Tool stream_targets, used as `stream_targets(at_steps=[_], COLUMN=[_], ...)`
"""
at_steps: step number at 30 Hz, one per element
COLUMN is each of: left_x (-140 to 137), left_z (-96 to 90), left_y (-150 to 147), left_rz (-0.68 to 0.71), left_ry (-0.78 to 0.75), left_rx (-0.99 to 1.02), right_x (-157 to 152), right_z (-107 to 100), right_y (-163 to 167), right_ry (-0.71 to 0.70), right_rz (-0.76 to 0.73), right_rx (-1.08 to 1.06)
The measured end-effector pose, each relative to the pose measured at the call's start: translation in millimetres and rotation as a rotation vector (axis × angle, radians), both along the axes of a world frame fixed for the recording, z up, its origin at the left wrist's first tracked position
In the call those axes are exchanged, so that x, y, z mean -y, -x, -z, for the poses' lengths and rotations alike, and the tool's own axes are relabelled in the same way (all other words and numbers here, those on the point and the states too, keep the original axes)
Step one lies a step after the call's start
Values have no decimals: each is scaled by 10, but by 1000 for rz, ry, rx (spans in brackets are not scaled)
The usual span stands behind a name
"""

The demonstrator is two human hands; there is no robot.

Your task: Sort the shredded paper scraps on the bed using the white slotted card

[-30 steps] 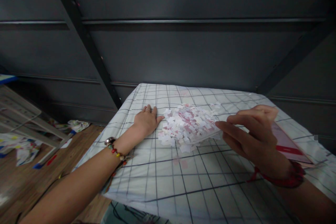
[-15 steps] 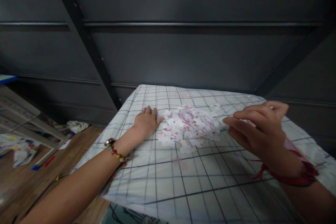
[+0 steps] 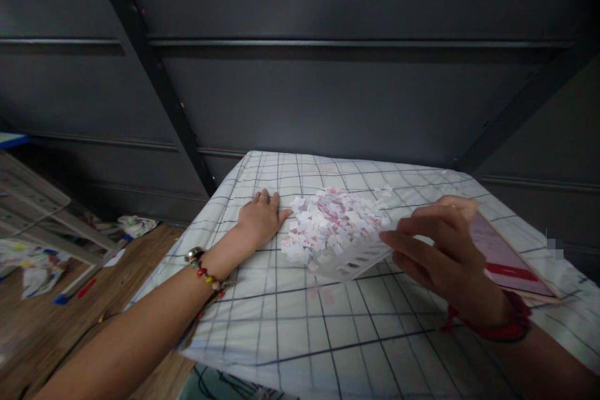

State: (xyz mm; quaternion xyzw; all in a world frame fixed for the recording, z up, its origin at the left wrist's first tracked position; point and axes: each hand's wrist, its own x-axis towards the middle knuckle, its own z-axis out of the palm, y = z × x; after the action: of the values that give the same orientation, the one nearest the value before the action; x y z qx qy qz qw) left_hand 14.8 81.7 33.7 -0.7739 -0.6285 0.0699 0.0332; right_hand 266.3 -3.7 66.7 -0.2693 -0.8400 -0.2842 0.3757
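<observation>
A heap of small white and pink paper scraps [image 3: 330, 215] lies in the middle of the checked cloth [image 3: 300, 325]. My left hand [image 3: 260, 219] rests palm down on the cloth with its fingers spread, its thumb close to the heap's left edge, holding nothing. Between the fingers of my right hand [image 3: 435, 244] is one end of a thin translucent plastic sheet with slots [image 3: 359, 259]. The sheet is tilted over the near right side of the scraps and partly covers them. Whether it touches them I cannot tell.
A tablet-like flat panel with a pink and red face [image 3: 513, 262] lies right of my right hand, partly hidden by it. Dark panelled wall [image 3: 319, 100] stands behind the table. On the left are a pale rack [image 3: 60, 212] and bags [image 3: 44, 272] on the wooden floor.
My right hand has moved left and a little toward me. The slotted sheet has turned, showing its broad face, and more of the pink panel shows. My left hand stays put.
</observation>
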Motion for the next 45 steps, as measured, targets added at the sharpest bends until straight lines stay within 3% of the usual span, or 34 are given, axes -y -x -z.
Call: stream_targets(at_steps=[10, 16, 25, 37, 45], left_x=[-17, 1, -6, -6, -18], left_z=[38, 8, 2, 19, 47], left_y=[15, 0, 1, 6, 22], left_rz=[-6, -14, -12, -6, 6], left_ry=[-13, 6, 16, 10, -22], left_rx=[45, 6, -9, 24, 35], right_x=[-80, -65, -85, -34, -41], right_z=[-2, -3, -51, -18, -25], right_y=[-111, -68, -151, -28, 4], right_ry=[-51, -52, -58, -19, 23], right_rz=[92, -4, 102, -30, -38], right_rx=[-4, -25, -16, -32, -24])
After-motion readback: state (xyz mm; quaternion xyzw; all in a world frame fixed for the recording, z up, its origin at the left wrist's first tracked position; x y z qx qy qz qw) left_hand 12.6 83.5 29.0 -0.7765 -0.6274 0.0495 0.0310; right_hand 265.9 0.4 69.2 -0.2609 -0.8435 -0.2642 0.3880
